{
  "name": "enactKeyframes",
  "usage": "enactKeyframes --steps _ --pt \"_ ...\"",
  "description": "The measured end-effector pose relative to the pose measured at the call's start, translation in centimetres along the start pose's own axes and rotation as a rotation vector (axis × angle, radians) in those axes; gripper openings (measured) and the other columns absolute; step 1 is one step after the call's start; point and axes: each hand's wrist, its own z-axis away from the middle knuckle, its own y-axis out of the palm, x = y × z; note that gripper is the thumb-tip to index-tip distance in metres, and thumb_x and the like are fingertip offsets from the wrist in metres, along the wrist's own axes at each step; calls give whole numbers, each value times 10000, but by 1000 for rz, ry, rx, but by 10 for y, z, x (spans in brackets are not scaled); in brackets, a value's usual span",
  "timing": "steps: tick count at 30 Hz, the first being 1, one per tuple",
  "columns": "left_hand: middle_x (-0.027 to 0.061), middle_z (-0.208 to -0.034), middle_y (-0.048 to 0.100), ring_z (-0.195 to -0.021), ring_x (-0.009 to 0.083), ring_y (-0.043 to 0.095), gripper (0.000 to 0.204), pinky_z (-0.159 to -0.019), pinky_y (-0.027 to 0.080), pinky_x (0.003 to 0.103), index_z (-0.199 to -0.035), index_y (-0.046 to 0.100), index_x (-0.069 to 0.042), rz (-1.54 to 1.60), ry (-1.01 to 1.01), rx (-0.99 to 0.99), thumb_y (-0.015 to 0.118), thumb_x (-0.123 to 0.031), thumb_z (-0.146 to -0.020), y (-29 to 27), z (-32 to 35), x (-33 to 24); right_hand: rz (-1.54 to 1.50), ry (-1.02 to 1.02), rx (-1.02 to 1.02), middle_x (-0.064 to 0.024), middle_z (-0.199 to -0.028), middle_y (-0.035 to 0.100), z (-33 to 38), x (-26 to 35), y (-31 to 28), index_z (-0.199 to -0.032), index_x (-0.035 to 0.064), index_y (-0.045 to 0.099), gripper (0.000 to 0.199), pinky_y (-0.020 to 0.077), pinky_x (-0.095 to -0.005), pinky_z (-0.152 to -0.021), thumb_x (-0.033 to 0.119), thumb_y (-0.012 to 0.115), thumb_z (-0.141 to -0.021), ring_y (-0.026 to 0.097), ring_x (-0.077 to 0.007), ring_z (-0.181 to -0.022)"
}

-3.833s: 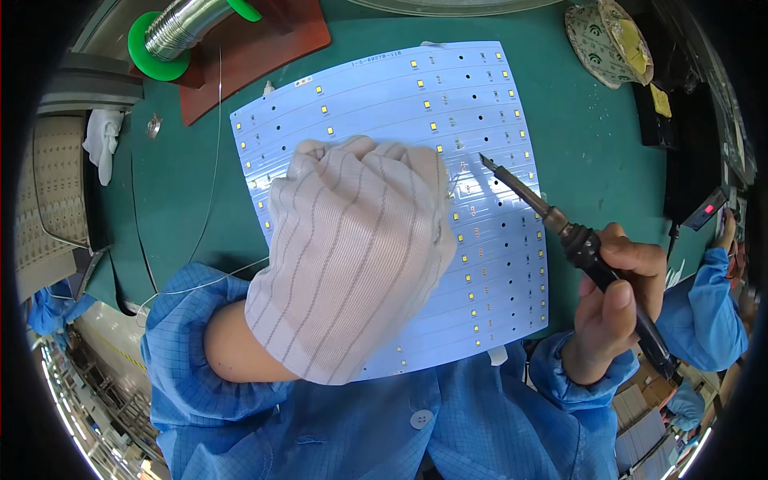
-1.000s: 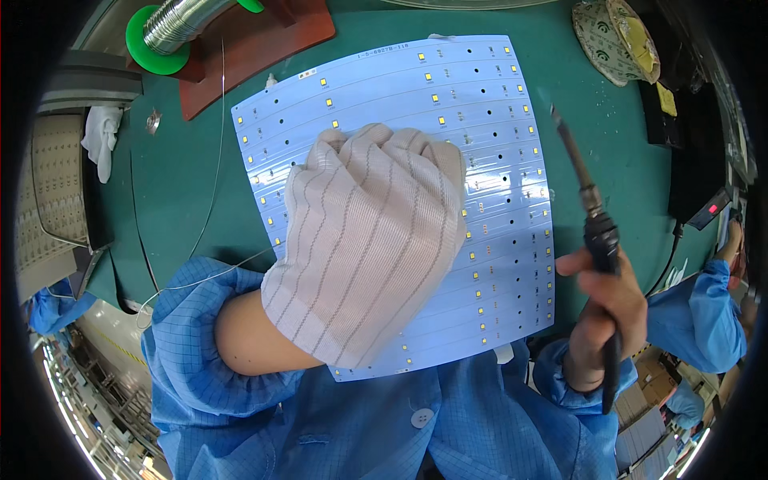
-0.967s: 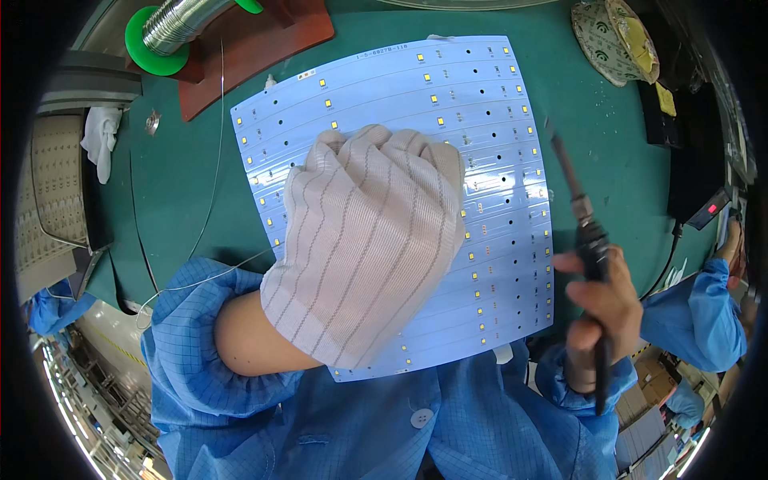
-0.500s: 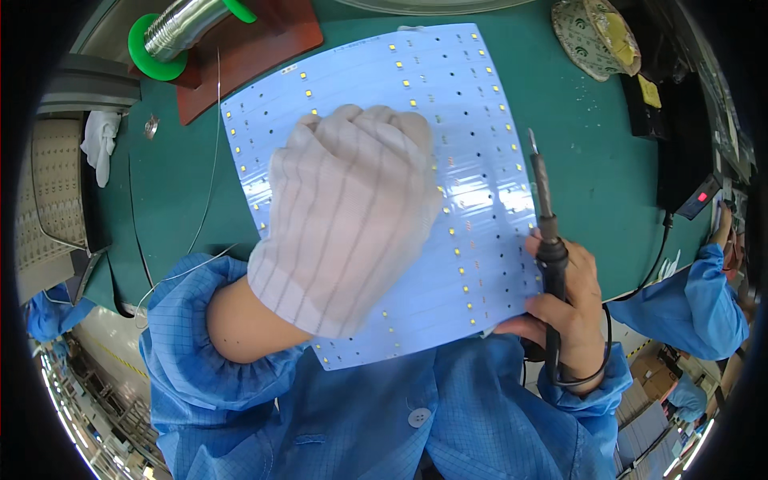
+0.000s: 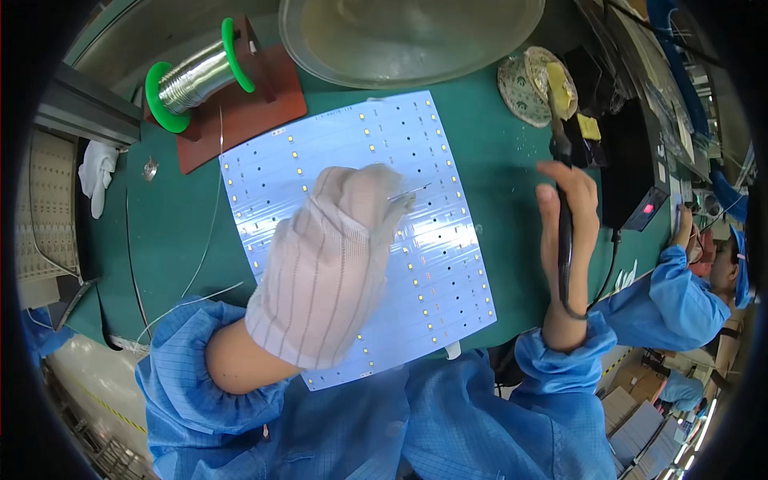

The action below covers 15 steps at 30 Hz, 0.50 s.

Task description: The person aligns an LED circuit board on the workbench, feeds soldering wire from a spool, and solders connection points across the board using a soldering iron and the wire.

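Note:
A white LED circuit board (image 5: pixel 448 296), dotted with rows of small yellow LEDs, lies slightly bowed in front of me. My left hand (image 5: pixel 332 256), in a white striped glove, is over its middle with fingers closed. A thin silvery wire (image 5: pixel 412 192) sticks out from those fingertips above the board. My bare right hand (image 5: pixel 572 216) grips a black soldering iron (image 5: pixel 566 228) to the right of the board. The iron points away from me, its tip end at a yellow sponge (image 5: pixel 559 86) in a patterned round dish (image 5: pixel 516 92).
A solder spool (image 5: pixel 192 84) with green flanges sits on a red-brown stand (image 5: pixel 212 132); its wire trails down the green mat (image 5: pixel 148 264). Behind the board is a large round translucent tray (image 5: pixel 416 76). A black soldering station (image 5: pixel 636 176) stands right, near a co-worker's blue sleeve (image 5: pixel 660 300).
My right hand has left the board's edge and carried the soldering iron up and away to the sponge dish. The left hand has turned, and the wire at its fingertips now shows.

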Motion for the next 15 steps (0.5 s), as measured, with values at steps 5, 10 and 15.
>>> enactKeyframes --steps 5,10,15 --pt "132 -926 597 -757 315 596 243 -676 499 379 -994 574 -43 -427 109 86 559 -49 -752 1 14 7 -470 63 -59 -118 -765 580 18 9 -16 -795 20 566 175 428 -320 -624 178 597 -863 545 -199 -691" --pt "103 -799 599 -690 267 607 207 -584 478 362 -944 556 -64 -121 242 216 552 -49 -738 -8 6 -3 -548 -226 58 -163 -940 631 13 49 -4 -862 51 562 271 453 -382 -787 -1 744 -668 581 -318 -888" --pt "49 -733 571 -642 223 595 197 -538 451 343 -949 542 -87 -70 319 231 570 -98 -754 -13 12 -8 -602 -314 98 -138 -874 621 18 59 5 -847 57 566 329 454 -383 -768 -88 734 -603 575 -308 -843"
